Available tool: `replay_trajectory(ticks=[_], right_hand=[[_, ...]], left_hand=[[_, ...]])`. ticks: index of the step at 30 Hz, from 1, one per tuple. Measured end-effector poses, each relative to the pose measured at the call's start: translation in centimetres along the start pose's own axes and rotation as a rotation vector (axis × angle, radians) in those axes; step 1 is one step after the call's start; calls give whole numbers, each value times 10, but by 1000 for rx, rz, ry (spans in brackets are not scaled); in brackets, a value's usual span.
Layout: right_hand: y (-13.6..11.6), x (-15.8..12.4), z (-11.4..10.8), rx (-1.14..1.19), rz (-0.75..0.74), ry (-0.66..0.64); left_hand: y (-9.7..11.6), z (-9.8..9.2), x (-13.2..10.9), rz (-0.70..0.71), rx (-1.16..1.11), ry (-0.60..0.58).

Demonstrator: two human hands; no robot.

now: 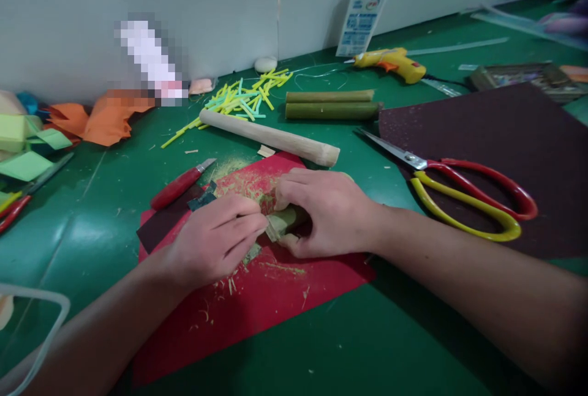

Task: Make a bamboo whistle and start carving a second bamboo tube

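My right hand (328,215) curls around a short, pale green piece of bamboo (283,221), whose far part is hidden under the palm. Against the end of that bamboo, my left hand (218,237) has its fingers pinched together. What they grip is hidden. Both hands are over a red sheet of paper (257,304) strewn with yellowish shavings and dust. Just beyond the left hand lie a red-handled knife (181,186) and a dark strip of what looks like sandpaper (168,221).
A peeled bamboo stick (271,136) and green bamboo pieces (331,106) lie behind the hands. Open scissors (459,191) rest on a large dark sheet (482,133). Farther back are a yellow glue gun (390,65) and yellow-green thin sticks (239,101). Orange paper (110,120) sits left.
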State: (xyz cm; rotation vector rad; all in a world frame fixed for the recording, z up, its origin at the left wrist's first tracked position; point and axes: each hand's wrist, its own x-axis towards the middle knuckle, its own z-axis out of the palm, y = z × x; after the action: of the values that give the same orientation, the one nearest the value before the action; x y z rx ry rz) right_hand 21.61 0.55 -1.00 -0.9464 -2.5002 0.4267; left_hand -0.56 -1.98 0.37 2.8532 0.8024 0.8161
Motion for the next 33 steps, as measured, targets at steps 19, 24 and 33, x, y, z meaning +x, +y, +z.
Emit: replay_trajectory(ticks=[19,24,33], right_hand=[[0,1,-1,7,16,-41],[-1,1,-1,11,6,-19],[-1,0,-2,16,19,-43]], left_hand=[[4,1,-2,-15,-24,9],[7,2,-4,-13,-35,-4],[9,2,-2,8,4,26]])
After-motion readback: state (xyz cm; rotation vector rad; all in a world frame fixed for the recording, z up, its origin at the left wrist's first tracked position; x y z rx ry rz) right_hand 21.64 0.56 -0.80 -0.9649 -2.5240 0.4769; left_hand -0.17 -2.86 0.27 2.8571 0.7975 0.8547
